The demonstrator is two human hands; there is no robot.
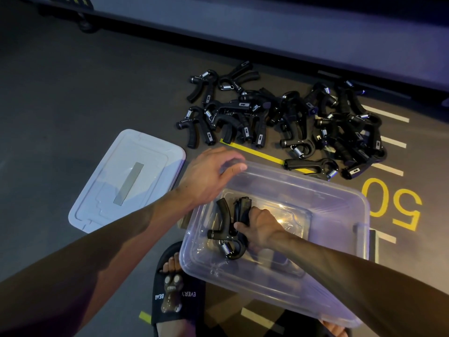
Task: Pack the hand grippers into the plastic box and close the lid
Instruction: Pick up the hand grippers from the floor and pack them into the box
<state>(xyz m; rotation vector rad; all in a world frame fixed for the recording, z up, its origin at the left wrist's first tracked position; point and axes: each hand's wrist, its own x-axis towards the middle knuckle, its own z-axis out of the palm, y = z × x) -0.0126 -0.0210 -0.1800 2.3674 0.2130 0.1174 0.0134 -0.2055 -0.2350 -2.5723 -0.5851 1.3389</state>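
Note:
A clear plastic box [340, 215] sits open on the dark floor in front of me. My right hand [261, 228] is inside it, closed on a black hand gripper [227, 227] that rests near the box's left end. My left hand [211, 171] hovers over the box's far left corner with its fingers spread and nothing in it. A pile of several black hand grippers [291, 117] lies on the floor beyond the box. The translucent lid [126, 178] lies flat on the floor to the left of the box.
My foot in a black slide sandal [172, 288] is against the box's near left corner. Yellow and white floor markings, including a yellow "50" [393, 205], run to the right. A low grey ledge [267, 27] borders the far side.

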